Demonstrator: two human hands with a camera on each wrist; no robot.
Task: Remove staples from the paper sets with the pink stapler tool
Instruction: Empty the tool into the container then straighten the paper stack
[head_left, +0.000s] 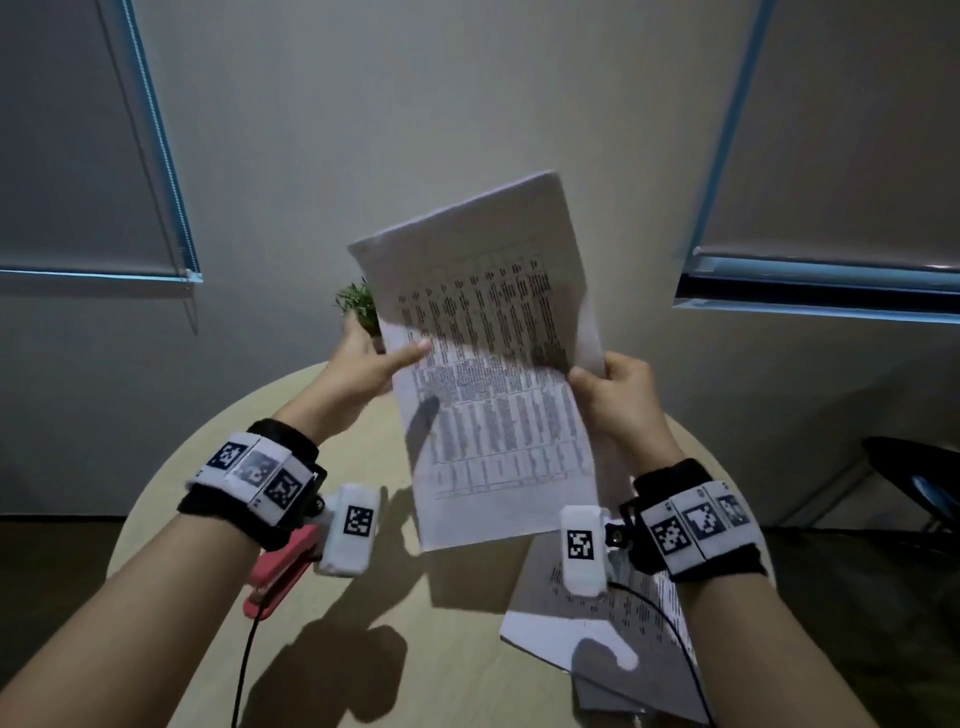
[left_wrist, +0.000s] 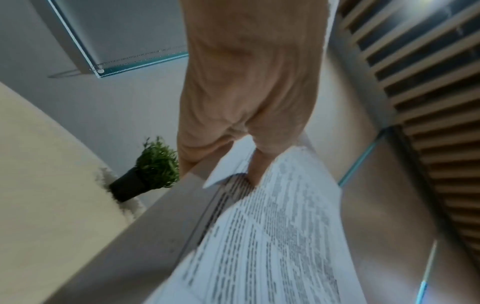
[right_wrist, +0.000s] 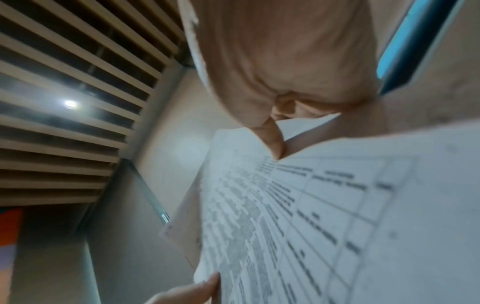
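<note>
Both hands hold a printed paper set (head_left: 493, 374) upright above the round table. My left hand (head_left: 371, 364) pinches its left edge, thumb on the front sheet. My right hand (head_left: 613, 384) grips the right edge, where the front sheet is lifted away from the sheet behind. In the left wrist view the thumb sits between sheets of the paper set (left_wrist: 272, 226). The right wrist view shows my thumb on the paper set (right_wrist: 337, 205) near a table header. The pink stapler tool (head_left: 280, 574) lies on the table under my left wrist, partly hidden by the wrist camera.
More printed sheets (head_left: 613, 623) lie on the table (head_left: 322, 649) under my right wrist. A small potted plant (head_left: 361, 306) stands at the table's far edge behind the held paper. A dark chair (head_left: 914, 478) is at the right. Cables hang from both wrists.
</note>
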